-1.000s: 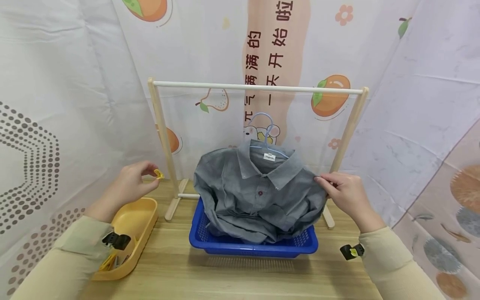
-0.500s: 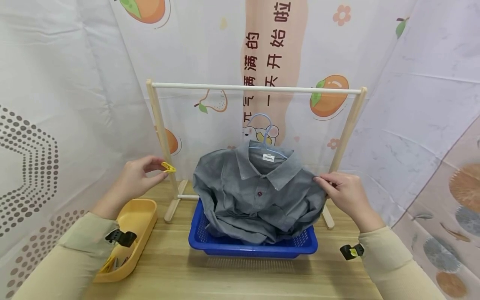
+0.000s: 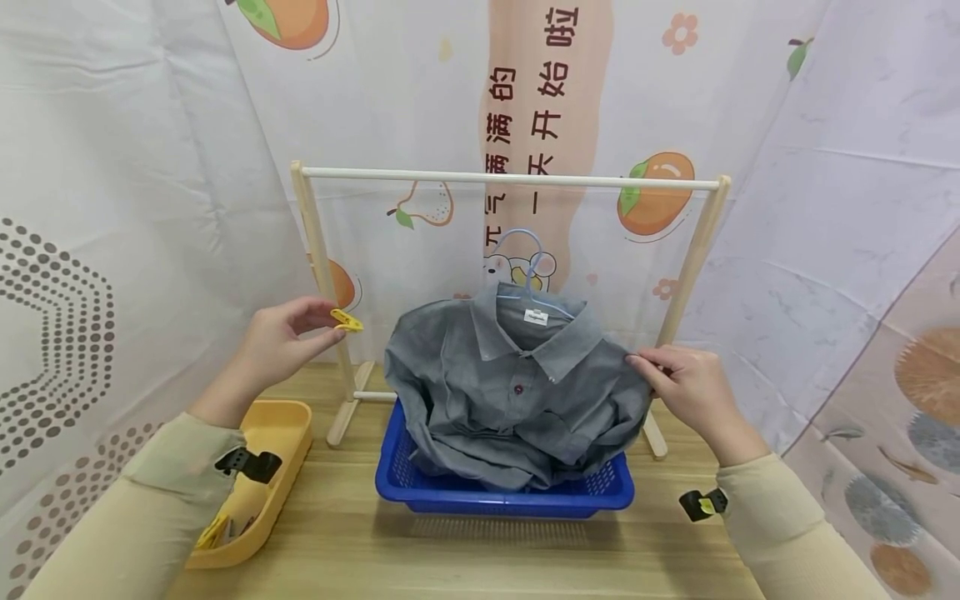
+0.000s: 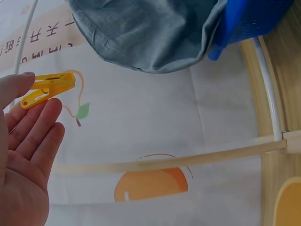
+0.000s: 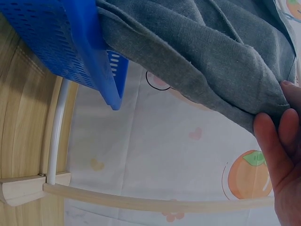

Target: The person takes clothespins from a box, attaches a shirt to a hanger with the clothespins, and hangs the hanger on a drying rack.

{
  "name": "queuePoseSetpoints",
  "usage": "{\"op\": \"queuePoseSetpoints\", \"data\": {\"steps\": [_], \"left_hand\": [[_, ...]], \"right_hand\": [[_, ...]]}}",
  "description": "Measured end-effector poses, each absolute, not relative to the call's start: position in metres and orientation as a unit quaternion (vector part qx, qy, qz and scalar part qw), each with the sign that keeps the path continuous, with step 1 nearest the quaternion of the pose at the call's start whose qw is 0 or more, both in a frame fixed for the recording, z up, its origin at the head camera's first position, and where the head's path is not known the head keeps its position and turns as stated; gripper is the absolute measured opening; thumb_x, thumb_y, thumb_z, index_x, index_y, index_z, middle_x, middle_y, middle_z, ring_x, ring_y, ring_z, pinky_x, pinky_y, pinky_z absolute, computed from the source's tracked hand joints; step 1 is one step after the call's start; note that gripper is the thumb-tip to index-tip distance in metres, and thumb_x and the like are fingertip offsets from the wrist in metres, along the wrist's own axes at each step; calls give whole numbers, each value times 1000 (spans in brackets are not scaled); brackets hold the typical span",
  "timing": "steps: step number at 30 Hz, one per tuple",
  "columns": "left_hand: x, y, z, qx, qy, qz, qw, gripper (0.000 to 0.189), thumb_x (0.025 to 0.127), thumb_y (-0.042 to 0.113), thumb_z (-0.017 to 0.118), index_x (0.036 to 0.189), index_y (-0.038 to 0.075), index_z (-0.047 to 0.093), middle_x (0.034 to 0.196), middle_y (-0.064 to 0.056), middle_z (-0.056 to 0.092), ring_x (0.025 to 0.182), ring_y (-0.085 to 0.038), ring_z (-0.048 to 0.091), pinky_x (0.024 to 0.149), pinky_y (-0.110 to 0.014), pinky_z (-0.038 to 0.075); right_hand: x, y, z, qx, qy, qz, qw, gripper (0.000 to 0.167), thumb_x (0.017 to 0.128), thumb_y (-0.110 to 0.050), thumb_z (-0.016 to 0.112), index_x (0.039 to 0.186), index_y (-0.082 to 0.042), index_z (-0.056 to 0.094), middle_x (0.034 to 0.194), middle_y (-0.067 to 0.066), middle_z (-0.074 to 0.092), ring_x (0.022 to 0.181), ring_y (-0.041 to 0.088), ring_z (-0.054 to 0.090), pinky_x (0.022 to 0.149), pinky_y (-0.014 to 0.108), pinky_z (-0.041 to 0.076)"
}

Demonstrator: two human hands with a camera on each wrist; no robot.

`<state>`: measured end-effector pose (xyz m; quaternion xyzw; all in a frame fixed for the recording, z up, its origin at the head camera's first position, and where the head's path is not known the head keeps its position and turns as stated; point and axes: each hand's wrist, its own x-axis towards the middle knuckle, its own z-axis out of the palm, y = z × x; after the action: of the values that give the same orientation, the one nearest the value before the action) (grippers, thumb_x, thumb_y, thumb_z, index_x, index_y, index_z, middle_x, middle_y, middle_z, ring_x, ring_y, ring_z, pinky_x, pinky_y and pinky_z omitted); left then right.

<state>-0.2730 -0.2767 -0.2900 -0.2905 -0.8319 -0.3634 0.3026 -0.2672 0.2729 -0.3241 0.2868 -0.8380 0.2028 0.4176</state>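
Note:
Between thumb and fingers, my left hand [image 3: 281, 346] pinches a yellow clothespin [image 4: 49, 88], left of the shirt and in front of the rack's left post. A grey-blue button-up shirt [image 3: 465, 367] has a light blue hanger [image 3: 534, 258] inside its collar, the hook standing up free below the bar. Its lower part bunches down into a blue plastic basket [image 3: 517, 504]. At the shirt's right shoulder, my right hand [image 3: 688, 383] pinches the cloth; the right wrist view shows the thumb and fingers at the fabric's edge.
A wooden rack with a white bar [image 3: 510, 177] stands behind the basket. On the left of the wooden table [image 3: 337, 542], a yellow tray [image 3: 292, 450] holds more clothespins [image 3: 213, 532], partly behind the left sleeve. Printed curtains [image 3: 420, 92] hang behind and at both sides.
My left hand has moved up and to the right with the yellow clothespin, closer to the shirt. The right hand keeps its pinch on the shoulder, and the shirt stays in place.

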Motion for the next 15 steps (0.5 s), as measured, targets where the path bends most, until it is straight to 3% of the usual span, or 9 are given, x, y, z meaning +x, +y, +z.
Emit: {"op": "queuePoseSetpoints", "data": {"steps": [15], "left_hand": [[-279,-261,-277,-288,-832,-388,271,29,90,1,77,118,-4,69,110,-18,73,95,5,65,77,-12,54]], "right_hand": [[-269,275,-324,298,-833,204,420,12,80,-5,85,86,-16,83,66,-11,67,51,-3,54,48,17,45]]}}
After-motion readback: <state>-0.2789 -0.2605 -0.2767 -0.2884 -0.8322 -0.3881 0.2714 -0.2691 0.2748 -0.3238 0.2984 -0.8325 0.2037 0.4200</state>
